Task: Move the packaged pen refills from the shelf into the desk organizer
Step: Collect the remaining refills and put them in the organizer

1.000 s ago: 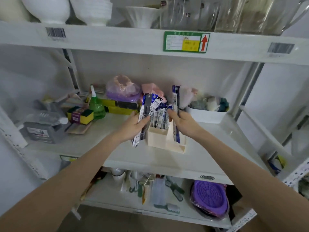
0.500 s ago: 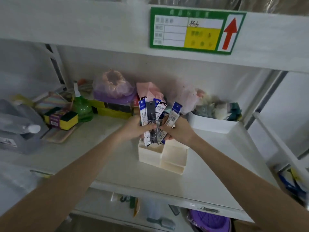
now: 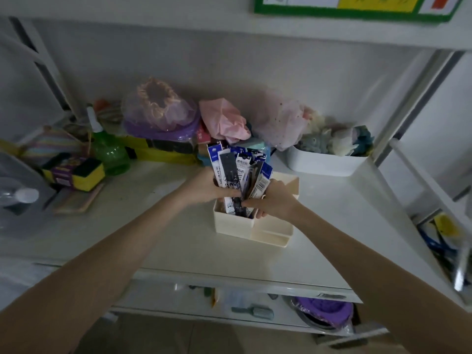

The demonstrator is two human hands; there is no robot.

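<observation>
A cream desk organizer [image 3: 231, 227] with several compartments stands on the white shelf [image 3: 158, 236]. Several packaged pen refills [image 3: 236, 169], in blue, white and black packets, stand upright in its tall left compartment, their tops fanned out. My left hand [image 3: 204, 187] grips the bundle from the left. My right hand [image 3: 274, 201] grips it from the right, fingers wrapped round the lower packets just above the compartment rim. The packets' lower ends are inside the compartment, partly hidden by my fingers.
A white bin [image 3: 324, 163] of plush items sits back right. Pink and purple bagged things [image 3: 163, 111] lie behind the organizer. A green spray bottle [image 3: 108, 149] and yellow sponges [image 3: 76, 173] are to the left. The lower shelf holds a purple dish [image 3: 323, 309].
The camera has moved closer and tilted down. Both hands have brought the bundle of refills lower into the organizer's left compartment.
</observation>
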